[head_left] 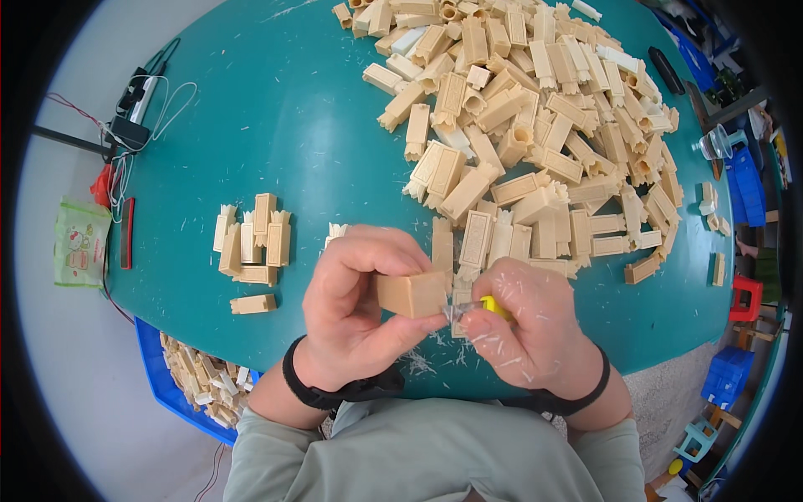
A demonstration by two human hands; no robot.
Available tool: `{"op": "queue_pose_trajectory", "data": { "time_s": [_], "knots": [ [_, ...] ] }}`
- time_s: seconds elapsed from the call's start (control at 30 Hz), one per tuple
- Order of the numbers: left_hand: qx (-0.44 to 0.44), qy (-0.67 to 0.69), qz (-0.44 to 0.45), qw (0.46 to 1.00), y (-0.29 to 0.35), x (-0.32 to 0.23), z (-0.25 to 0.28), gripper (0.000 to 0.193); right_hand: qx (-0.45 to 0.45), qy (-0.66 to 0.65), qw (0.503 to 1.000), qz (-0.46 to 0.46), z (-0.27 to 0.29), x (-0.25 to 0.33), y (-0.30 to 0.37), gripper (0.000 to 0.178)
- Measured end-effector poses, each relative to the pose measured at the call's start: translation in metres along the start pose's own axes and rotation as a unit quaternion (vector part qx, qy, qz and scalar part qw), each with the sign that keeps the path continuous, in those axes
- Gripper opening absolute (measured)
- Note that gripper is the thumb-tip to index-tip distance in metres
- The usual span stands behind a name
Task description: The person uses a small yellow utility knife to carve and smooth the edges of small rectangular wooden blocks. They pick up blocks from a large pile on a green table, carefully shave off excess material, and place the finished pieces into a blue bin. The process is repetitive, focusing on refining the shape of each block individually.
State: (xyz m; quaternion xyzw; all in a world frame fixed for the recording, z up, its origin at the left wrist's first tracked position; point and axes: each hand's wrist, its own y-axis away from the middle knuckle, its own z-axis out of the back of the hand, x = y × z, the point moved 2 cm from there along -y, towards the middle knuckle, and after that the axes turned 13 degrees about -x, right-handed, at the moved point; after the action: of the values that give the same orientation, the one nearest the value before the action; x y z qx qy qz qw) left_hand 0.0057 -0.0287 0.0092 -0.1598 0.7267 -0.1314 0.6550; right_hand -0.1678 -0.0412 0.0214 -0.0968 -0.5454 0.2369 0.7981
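My left hand is closed round a beige rectangular molded block, its smooth end turned toward my right hand. Closed in my right hand is a small knife with a yellow handle. Its thin blade meets the block's right edge, close to my left thumb tip. Pale shavings cling to my right thumb and fingers. More shavings are scattered on the green table beneath my hands. Several similar blocks lie directly beyond my hands, partly covered by them.
A large heap of beige blocks fills the far right of the table. A small group of blocks lies at left. Below the left edge is a blue bin of blocks. A power strip with cables is at far left.
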Motion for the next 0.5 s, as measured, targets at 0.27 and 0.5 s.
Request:
{"op": "queue_pose_trajectory", "data": {
  "time_s": [0.27, 0.5],
  "knots": [
    [0.059, 0.051, 0.067, 0.995, -0.001, -0.003, -0.003, 0.037, -0.037, 0.070, 0.997, 0.022, 0.007, -0.010, -0.006, 0.027],
    [0.041, 0.087, 0.091, 0.991, -0.002, -0.002, -0.004, 0.031, -0.024, 0.008, 0.997, -0.072, 0.011, -0.004, -0.007, 0.024]
  ]
}}
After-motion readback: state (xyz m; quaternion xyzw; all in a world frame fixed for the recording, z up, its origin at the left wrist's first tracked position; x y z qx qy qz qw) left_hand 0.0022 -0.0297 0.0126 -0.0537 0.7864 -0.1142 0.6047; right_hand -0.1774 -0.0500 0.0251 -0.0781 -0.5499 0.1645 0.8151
